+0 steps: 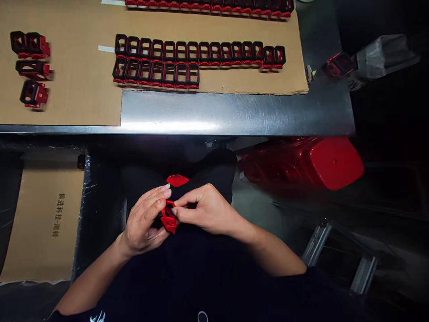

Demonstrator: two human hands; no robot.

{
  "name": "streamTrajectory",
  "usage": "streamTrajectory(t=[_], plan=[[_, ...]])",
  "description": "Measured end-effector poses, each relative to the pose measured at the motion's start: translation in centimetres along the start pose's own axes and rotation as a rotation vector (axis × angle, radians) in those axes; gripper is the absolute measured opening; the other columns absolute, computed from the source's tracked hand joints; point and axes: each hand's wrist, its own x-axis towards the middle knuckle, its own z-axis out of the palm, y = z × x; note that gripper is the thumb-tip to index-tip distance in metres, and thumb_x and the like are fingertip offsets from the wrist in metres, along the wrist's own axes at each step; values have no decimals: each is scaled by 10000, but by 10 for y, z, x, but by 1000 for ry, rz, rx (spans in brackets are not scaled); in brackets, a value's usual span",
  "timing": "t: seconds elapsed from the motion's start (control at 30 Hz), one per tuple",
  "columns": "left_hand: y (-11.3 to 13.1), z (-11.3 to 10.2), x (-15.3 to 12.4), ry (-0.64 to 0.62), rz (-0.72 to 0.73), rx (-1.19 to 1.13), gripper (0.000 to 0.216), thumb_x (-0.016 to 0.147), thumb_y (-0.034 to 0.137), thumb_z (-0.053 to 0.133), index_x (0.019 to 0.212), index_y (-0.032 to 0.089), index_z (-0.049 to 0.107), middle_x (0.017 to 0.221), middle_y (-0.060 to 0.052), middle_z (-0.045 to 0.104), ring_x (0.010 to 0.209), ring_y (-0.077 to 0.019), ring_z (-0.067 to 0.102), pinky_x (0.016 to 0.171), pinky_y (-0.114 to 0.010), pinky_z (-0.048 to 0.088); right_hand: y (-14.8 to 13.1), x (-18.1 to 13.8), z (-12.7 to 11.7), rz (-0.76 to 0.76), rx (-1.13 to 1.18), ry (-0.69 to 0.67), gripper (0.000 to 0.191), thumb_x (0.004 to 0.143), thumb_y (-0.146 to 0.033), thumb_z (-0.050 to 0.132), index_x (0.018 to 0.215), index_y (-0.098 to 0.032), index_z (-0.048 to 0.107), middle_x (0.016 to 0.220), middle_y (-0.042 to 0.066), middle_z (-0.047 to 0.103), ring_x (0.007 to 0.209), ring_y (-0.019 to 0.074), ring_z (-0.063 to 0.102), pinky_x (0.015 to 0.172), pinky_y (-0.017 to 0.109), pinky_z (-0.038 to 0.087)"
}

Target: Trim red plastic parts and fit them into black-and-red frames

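Note:
Over my lap, both hands close on one small red and black plastic part (168, 218). My left hand (145, 220) cups it from the left, fingers curled around it. From the right, my right hand (205, 209) pinches its upper edge with thumb and fingertips. Much of the part is hidden by my fingers. On the cardboard sheet (83, 89) covering the metal table (234, 114), two rows of the same parts (187, 60) stand side by side. Three more parts (31, 67) lie apart at the far left.
Another row of parts (208, 6) runs along the top edge. A red plastic stool (308, 163) lies under the table to my right. A cardboard box (43, 223) with printed characters sits lower left. A plastic-wrapped object (375, 58) rests past the table's right end.

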Motion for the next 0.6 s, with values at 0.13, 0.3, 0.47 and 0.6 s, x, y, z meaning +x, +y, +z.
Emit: streamTrajectory(t=[0.13, 0.3, 0.47, 0.6], plan=[[-1, 0, 0, 3, 13, -9, 956, 700, 72, 822, 1533, 111, 354, 1336, -218, 638, 1271, -332, 622, 1017, -510, 576, -3, 1, 0, 12, 9, 28, 145, 814, -204, 690, 819, -149, 825, 684, 5, 753, 568, 105, 606, 518, 197, 396], [-1, 1, -3, 10, -55, -82, 953, 691, 100, 845, 1523, 130, 382, 1346, -186, 636, 1284, -320, 614, 1063, -484, 555, -1, 4, -2, -15, 21, -24, 177, 836, -225, 664, 850, -152, 825, 726, 21, 771, 629, 134, 657, 559, 212, 439], [2, 4, -9, 85, -250, -309, 971, 670, 138, 884, 1510, 154, 398, 1365, -170, 604, 1329, -340, 571, 1120, -532, 496, 20, 7, -16, 31, 210, 32, 213, 837, -262, 665, 940, -149, 814, 840, 55, 801, 755, 184, 725, 708, 275, 526], [3, 7, -11, 100, -376, -445, 898, 697, 158, 866, 1483, 178, 433, 1349, -157, 600, 1340, -344, 559, 1137, -560, 464, 31, 7, -12, 86, 432, 65, 261, 821, -258, 688, 1044, -162, 782, 842, 48, 799, 769, 169, 732, 765, 293, 540]])
